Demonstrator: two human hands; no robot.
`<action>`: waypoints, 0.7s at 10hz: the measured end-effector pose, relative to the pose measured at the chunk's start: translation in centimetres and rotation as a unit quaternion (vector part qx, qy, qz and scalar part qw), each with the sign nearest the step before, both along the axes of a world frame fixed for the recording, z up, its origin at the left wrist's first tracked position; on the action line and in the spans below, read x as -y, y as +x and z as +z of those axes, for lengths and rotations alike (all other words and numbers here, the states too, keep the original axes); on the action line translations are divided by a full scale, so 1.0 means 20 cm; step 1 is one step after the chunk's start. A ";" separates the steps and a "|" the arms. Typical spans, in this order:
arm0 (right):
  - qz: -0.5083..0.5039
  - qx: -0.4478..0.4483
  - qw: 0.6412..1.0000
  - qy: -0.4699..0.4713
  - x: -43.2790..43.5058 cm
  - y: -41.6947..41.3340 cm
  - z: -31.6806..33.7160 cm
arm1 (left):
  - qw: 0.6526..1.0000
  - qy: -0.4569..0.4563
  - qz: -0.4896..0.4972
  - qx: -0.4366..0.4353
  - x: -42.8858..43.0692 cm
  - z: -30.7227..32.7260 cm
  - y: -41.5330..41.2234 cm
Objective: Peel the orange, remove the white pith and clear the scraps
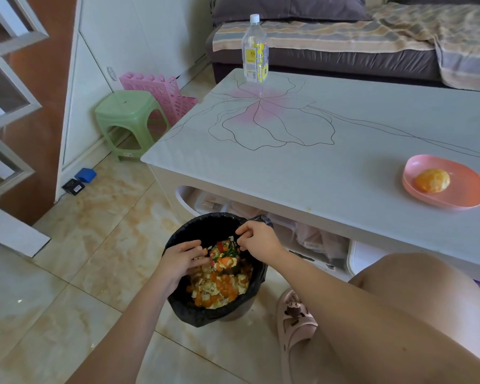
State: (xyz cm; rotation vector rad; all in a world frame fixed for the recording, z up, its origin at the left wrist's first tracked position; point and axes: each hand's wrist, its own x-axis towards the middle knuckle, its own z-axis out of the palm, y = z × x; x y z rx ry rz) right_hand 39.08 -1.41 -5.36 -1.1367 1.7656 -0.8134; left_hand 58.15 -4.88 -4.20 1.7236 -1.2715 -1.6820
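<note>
The peeled orange [432,180] lies on a pink plate [466,195] near the right front of the white table [330,173]. On the floor in front of the table stands a bin lined with a black bag [205,309], holding several orange peel scraps [219,286] and other food waste. Both my hands hover over the bin's mouth. My left hand [182,261] has its fingers spread above the scraps. My right hand [257,239] has curled fingers, apart, with nothing clearly held. Falling scraps blur between them.
A clear plastic bottle [255,51] stands at the table's far edge. A green stool [128,117] and a pink basket [161,90] are by the wall to the left. A sofa [372,45] lies behind the table. My knee [416,295] and slippered foot [294,322] are beside the bin.
</note>
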 end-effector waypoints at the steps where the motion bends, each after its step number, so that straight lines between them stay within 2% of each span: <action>1: -0.007 0.003 1.000 0.003 0.00 0.00 0.02 | 0.999 -0.006 0.047 -0.002 0.01 0.00 -0.01; 2: -0.014 0.020 1.000 0.003 0.01 0.00 0.03 | 0.998 -0.010 0.067 0.002 0.02 0.00 -0.01; 3: -0.009 0.027 0.999 0.018 0.01 0.00 0.05 | 0.999 -0.008 0.041 0.019 0.01 0.00 0.00; 5: 0.033 0.050 0.996 0.059 0.00 0.01 0.04 | 0.995 0.024 -0.079 0.048 0.01 0.00 0.01; 7: -0.018 0.085 0.995 0.051 -0.01 -0.02 0.06 | 0.995 -0.063 -0.010 0.082 -0.01 0.01 -0.01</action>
